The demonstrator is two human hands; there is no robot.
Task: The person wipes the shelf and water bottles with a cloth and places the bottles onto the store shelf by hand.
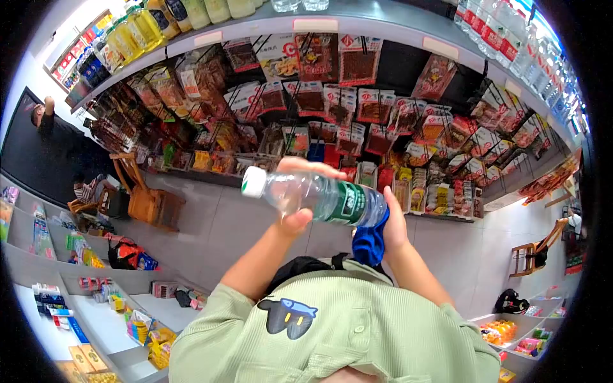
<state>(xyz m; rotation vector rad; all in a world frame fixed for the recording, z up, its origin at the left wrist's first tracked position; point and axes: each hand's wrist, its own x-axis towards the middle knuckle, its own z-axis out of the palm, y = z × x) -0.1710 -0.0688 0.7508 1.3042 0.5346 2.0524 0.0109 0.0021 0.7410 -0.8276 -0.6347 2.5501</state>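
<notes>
A clear plastic water bottle (pixel 327 198) with a white cap and a green label is held in front of my chest. It lies nearly level, its cap to the left and tilted slightly up. My left hand (pixel 295 222) is wrapped round the bottle near its neck, with fingers over the top and thumb below. At the bottle's base, my right hand (pixel 396 228) presses a blue cloth (pixel 368 244) against the bottom end. Part of the cloth hangs down below the bottle. The right fingertips are partly hidden.
Ahead, a long shelf (pixel 306 25) carries bottles on top, with hanging snack packets (pixel 310 96) beneath. Wooden chairs stand at left (pixel 150 198) and right (pixel 527 260). A person (pixel 57 134) is at the far left. Low shelves (pixel 115 325) with small goods flank me.
</notes>
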